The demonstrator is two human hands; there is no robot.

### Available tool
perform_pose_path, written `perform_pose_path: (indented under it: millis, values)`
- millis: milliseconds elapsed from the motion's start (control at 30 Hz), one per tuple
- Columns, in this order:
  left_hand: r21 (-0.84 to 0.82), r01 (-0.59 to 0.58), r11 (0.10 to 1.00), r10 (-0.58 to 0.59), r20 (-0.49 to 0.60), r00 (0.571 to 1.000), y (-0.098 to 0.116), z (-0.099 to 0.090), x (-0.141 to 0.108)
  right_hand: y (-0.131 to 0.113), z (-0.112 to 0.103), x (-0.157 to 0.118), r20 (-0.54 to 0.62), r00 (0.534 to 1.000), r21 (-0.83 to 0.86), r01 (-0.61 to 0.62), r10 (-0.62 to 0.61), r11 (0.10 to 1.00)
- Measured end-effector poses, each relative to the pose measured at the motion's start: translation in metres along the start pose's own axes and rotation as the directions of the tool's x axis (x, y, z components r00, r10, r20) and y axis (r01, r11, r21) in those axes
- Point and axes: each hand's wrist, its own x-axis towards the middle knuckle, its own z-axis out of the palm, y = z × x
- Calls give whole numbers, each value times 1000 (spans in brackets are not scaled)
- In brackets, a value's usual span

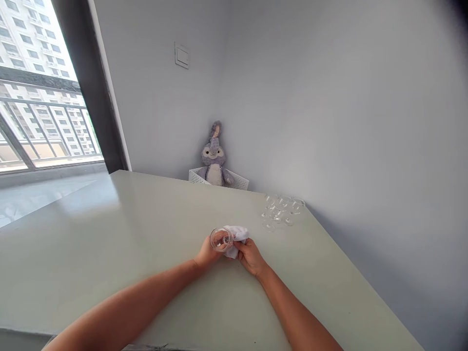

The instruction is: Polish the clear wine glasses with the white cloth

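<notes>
A clear stemmed glass (pixel 216 247) is in my left hand (pixel 206 254), its round mouth turned up toward me. The fingers of that hand curl behind the bowl and show blurred through it. My right hand (pixel 252 257) pinches a white cloth (pixel 238 234), which lies against the glass's right side. Part of the cloth passes behind the glass, where its contact is hidden. Both hands are close together above the pale table (pixel 164 229).
Several clear stemmed glasses (pixel 280 208) stand grouped at the table's far right, near its edge. Past the far edge, a plush rabbit (pixel 214 158) sits in a white perforated basket (pixel 239 182). Grey walls meet behind it, and a window (pixel 44 97) is on the left.
</notes>
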Motion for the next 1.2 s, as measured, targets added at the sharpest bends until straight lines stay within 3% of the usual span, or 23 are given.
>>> perform_pose_path:
  millis: [167,667,1000,1100,1200]
  values:
    - [-73,129,989,-128,23,991,4,0,-1,-3,-4,-2,31,999,-3,-21,21,1000]
    - [-142,200,969,-198,32,980,10,-3,-1,-3,-6,1,50,998,-19,-39,40,999]
    - [-120,149,982,-146,30,989,8,1,-2,1,-7,-3,16,1000,-44,-14,14,999]
    - [-76,94,993,-91,38,995,7,4,-2,2,-10,-8,10,1000,-103,-23,24,994]
    - [-24,93,995,-94,-25,995,5,4,1,0,-11,-14,11,999,-211,-29,32,977]
